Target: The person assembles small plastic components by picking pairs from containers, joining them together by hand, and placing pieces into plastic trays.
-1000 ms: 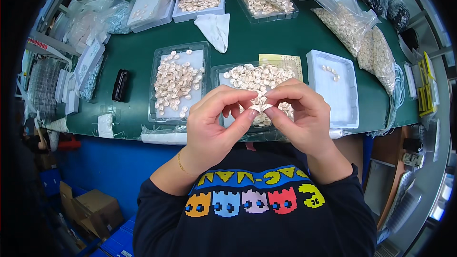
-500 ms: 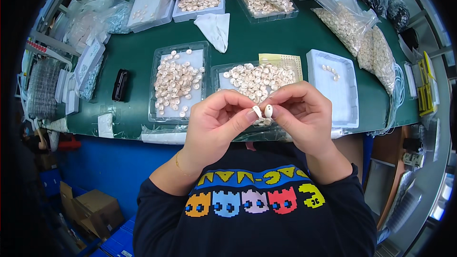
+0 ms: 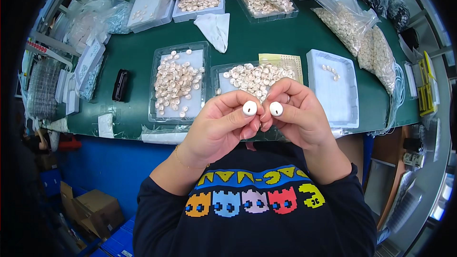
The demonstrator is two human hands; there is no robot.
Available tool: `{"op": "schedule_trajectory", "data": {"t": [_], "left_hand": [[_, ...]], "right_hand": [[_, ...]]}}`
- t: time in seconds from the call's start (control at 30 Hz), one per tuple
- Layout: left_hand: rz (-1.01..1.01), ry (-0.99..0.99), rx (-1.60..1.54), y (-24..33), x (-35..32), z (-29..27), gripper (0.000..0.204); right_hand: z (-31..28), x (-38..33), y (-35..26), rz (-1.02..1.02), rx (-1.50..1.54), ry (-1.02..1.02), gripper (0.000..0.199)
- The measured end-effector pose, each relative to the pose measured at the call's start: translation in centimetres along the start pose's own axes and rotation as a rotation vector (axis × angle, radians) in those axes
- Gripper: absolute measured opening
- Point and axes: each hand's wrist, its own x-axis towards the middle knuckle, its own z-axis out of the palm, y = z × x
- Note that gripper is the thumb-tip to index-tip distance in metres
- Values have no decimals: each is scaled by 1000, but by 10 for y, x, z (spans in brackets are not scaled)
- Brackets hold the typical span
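Note:
My left hand (image 3: 221,124) pinches a white earbud shell (image 3: 249,108) between thumb and fingers. A matching earbud shell (image 3: 276,109) is pinched in my right hand (image 3: 300,119). Both show a rounded face with a small dark slot. The two hands meet at the fingertips, in front of a clear tray (image 3: 215,77) whose near part they hide. Small white round pieces (image 3: 252,77) are heaped in that tray. To its left, another clear tray (image 3: 206,57) holds more of them. The white tray (image 3: 335,102) on the right has several small pieces near its far end.
A yellow perforated sheet (image 3: 291,61) lies behind the middle tray. Farther back are filled trays, a white cloth (image 3: 214,31) and bulging plastic bags of pieces (image 3: 340,28). A black case (image 3: 121,85) rests at the left. Cardboard boxes (image 3: 93,209) stand below the green table (image 3: 135,62).
Both shells have been turned so their rounded, slotted faces show. They are slightly farther apart, and my fingers have shifted around them.

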Motion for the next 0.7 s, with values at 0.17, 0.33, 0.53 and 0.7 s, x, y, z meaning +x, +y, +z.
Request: {"op": "schedule_trajectory", "data": {"t": [0.17,0.33,0.53,0.7], "left_hand": [[-46,-12,-80,-4,1,-4,14],[-77,28,-137,-5,2,-3,17],[-67,31,-125,-6,2,-3,18],[-69,27,-135,-6,3,-2,18]], "right_hand": [[-2,0,2,100,136,7,15],[-2,0,4,136,244,30,14],[-3,1,4,157,264,17,13],[-4,1,5,160,285,0,12]]}}
